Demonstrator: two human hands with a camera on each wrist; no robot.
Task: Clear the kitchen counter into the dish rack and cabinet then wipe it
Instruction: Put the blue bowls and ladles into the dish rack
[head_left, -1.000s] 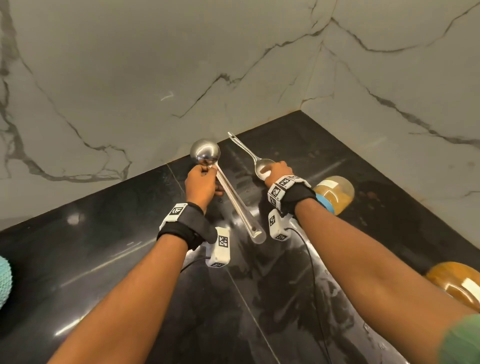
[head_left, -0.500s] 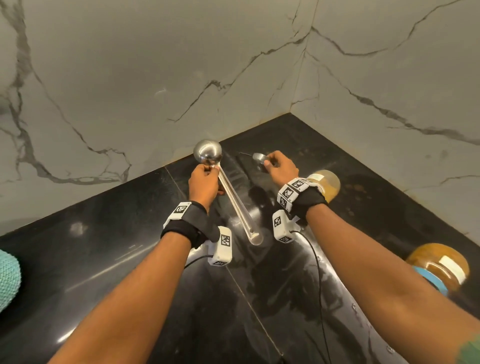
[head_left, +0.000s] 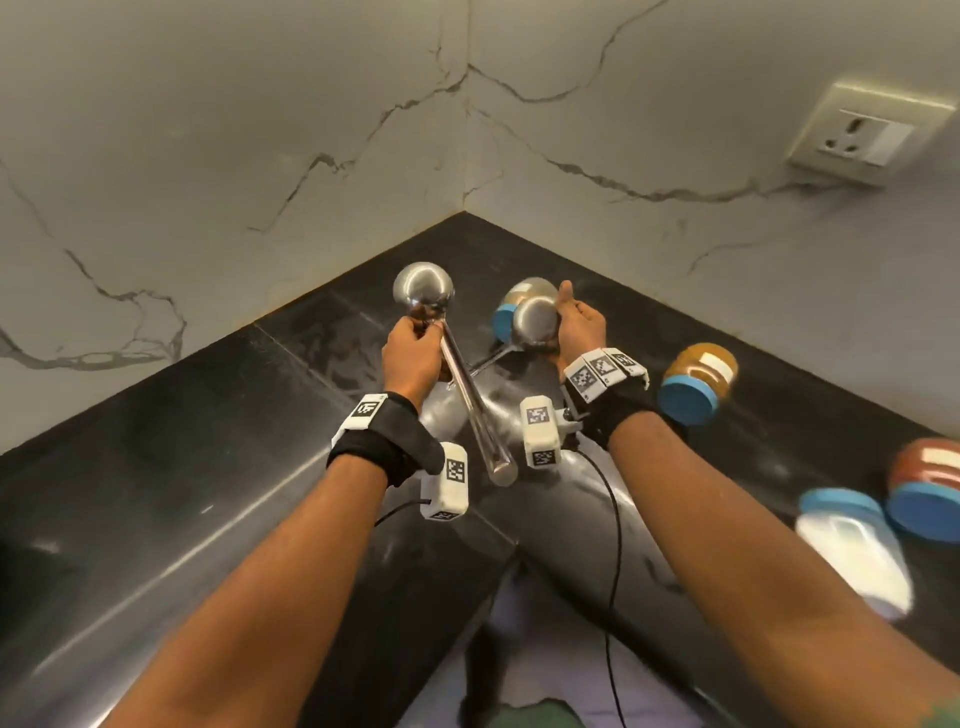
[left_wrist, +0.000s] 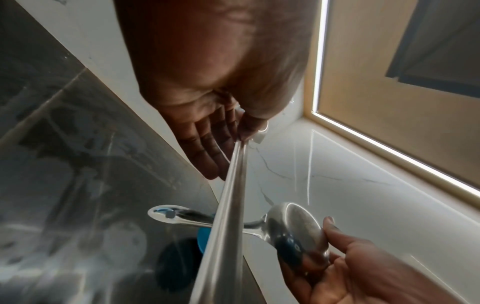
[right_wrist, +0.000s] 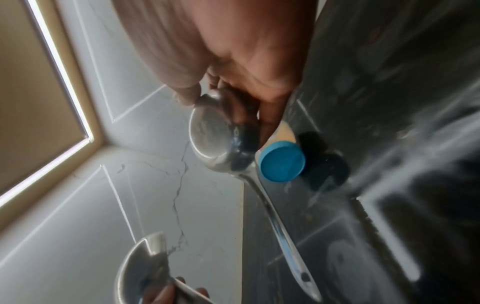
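My left hand (head_left: 415, 343) grips a steel ladle (head_left: 423, 286) just below its round bowl, over the black counter (head_left: 208, 467); the long handle slants back toward me. In the left wrist view my fingers (left_wrist: 207, 148) curl round that ladle handle (left_wrist: 226, 205). My right hand (head_left: 571, 322) holds a steel spoon (head_left: 535, 317) by its bowl, thumb up, handle pointing down-left toward the ladle. The right wrist view shows the spoon (right_wrist: 215, 133) in my fingers, its handle hanging free, and the ladle bowl (right_wrist: 140, 267) below it.
Several blue-lidded jars lie on the counter: one behind the spoon (head_left: 511, 306), an amber one (head_left: 698, 382), a red one (head_left: 930, 483), a white one (head_left: 852, 551). Marble walls meet in the corner ahead. A wall socket (head_left: 867, 135) sits upper right.
My right hand has turned the spoon, so its handle swung from up-left to down-left. The view has swung right, bringing more jars in. The left hand keeps the ladle.
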